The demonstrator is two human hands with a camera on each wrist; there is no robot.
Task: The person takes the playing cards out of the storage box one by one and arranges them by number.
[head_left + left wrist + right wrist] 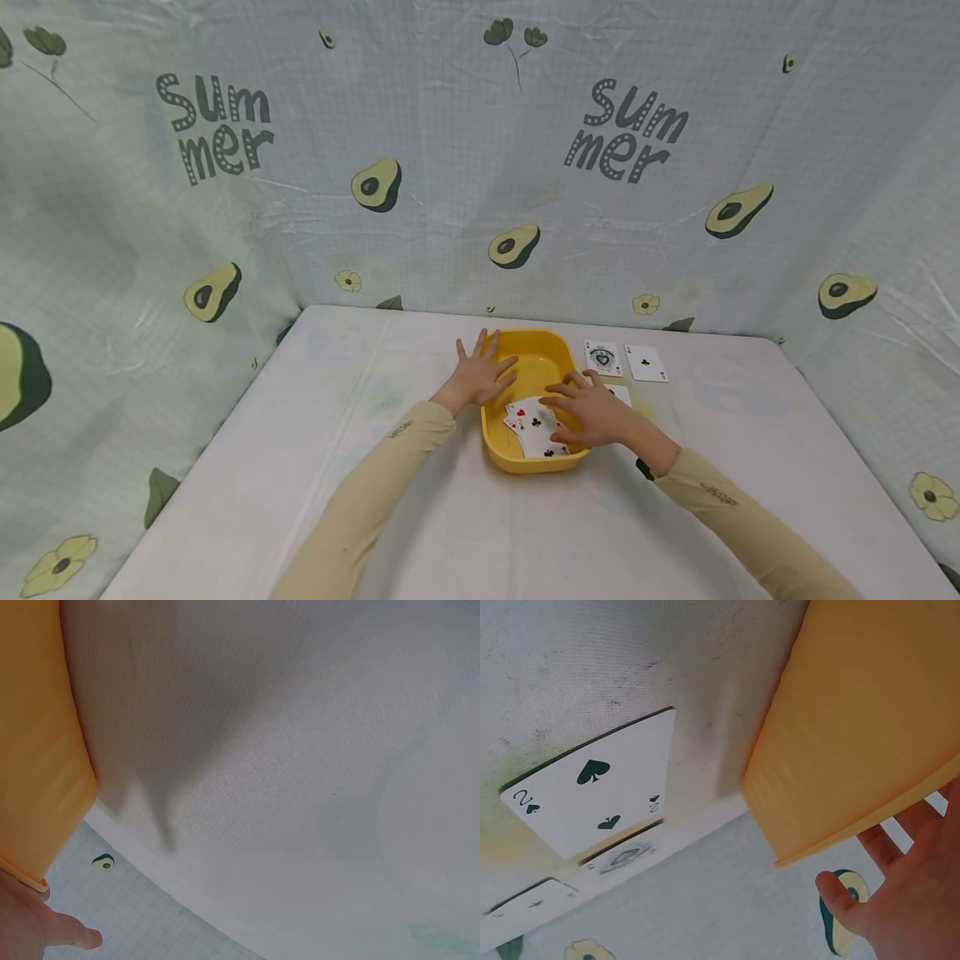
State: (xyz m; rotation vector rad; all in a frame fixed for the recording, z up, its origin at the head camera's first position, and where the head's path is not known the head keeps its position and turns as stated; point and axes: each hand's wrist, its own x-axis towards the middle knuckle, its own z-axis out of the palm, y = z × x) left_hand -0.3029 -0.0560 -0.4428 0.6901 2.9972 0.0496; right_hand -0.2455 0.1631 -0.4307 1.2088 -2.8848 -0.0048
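A yellow plastic tub [525, 465] stands on the table with several loose playing cards [536, 432] lying face up at its near end. Two-of-clubs and heart cards show among them. My left hand [476, 377] is spread over the tub's left rim, its fingers pointing away and inward. On the other side, my right hand [592, 412] reaches over the right rim, fingers apart and lightly bent above the cards. Neither hand shows anything gripped. In the right wrist view, the fingers of the right hand [911, 900] lie right at the rim of the tub [855, 727].
Right of the tub, the two of spades [600, 784] lies face up, partly covered by my right hand in the head view. Behind it are an ace of spades [603, 358] and an ace of clubs [646, 363]. A patterned sheet [435, 242] hangs behind the white table [337, 467].
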